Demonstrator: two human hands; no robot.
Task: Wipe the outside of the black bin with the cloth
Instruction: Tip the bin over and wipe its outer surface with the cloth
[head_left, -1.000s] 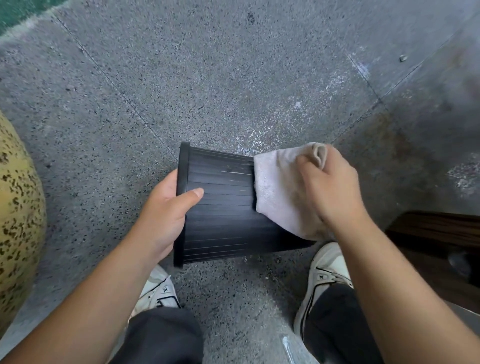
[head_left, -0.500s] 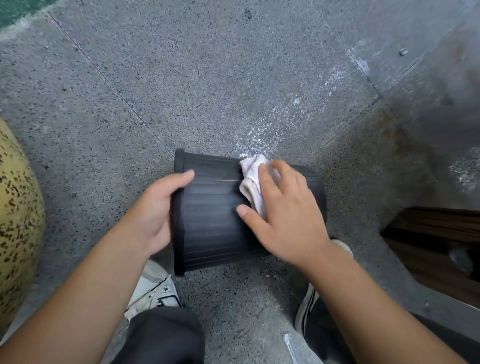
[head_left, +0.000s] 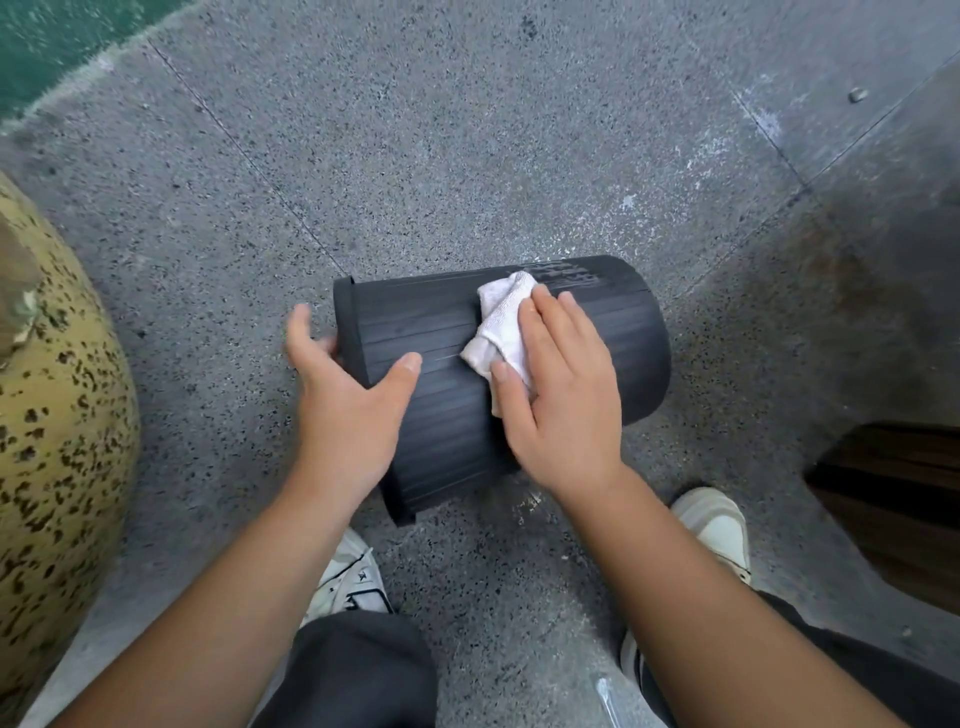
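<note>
The black ribbed bin (head_left: 431, 332) lies on its side on the grey speckled floor, rim to the left and base to the right. My left hand (head_left: 348, 410) grips the rim end, thumb on the ribbed wall and fingers curled around the edge. My right hand (head_left: 561, 395) lies flat on the bin's upper side and presses a crumpled white cloth (head_left: 501, 322) against it. Part of the cloth is hidden under my palm. Pale streaks show on the bin wall just past the cloth.
A large yellow speckled rounded object (head_left: 52, 415) stands at the left edge. A dark wooden piece (head_left: 893, 493) sits at the right. My white shoes (head_left: 353, 582) (head_left: 719, 525) flank the bin's near side. Green flooring (head_left: 62, 36) starts at the far left.
My right hand slid the cloth from the bin's base end leftward onto the middle of its wall. The bin has swung so its base points farther away. My left hand regripped the rim.
</note>
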